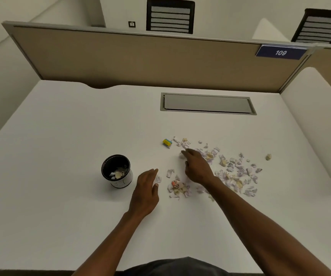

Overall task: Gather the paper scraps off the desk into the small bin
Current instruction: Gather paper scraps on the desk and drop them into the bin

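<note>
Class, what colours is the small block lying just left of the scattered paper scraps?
Yellow with a blue-green end; the small block shows best in the head view.

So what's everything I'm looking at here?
small bin: one, black with a white lower band, left of the hands, some scraps inside
paper scraps: many, pale lilac and cream, strewn right of centre
yellow and blue piece: one, far edge of the scraps
orange piece: one, among the near scraps
cable hatch: one, grey, far side of desk
desk: one, white
number plate 109: one, blue, on beige divider
chairs: two, black, behind
left hand: fingers straight, beside scraps
right hand: reaching into scraps
</note>
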